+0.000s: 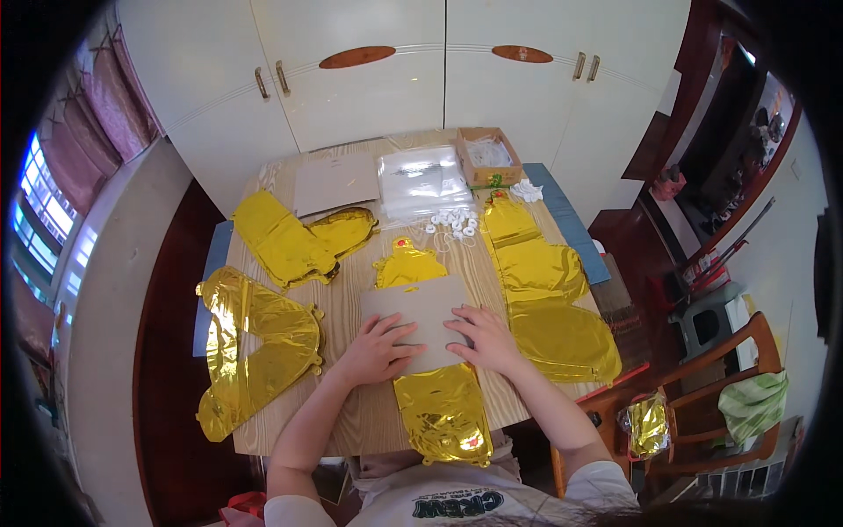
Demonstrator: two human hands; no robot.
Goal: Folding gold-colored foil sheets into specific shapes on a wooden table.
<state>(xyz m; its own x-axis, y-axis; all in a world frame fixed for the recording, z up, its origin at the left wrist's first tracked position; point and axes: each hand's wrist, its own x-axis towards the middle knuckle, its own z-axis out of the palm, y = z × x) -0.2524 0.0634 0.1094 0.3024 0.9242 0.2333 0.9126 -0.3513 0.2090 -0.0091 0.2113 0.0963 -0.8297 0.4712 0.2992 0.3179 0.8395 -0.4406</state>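
Note:
A grey cardboard sheet lies in the middle of the table, on top of a flat gold foil balloon. The balloon's upper end shows beyond the card, and its lower end hangs over the table's near edge; its middle is hidden. My left hand rests palm down on the card's left side, fingers spread. On its right side my right hand presses flat, fingers likewise apart. Neither hand grasps anything.
Flat gold foil balloons lie left, far left and right. Farther back are another grey card, clear plastic bags, white rings and a cardboard box. A wooden chair stands at the right.

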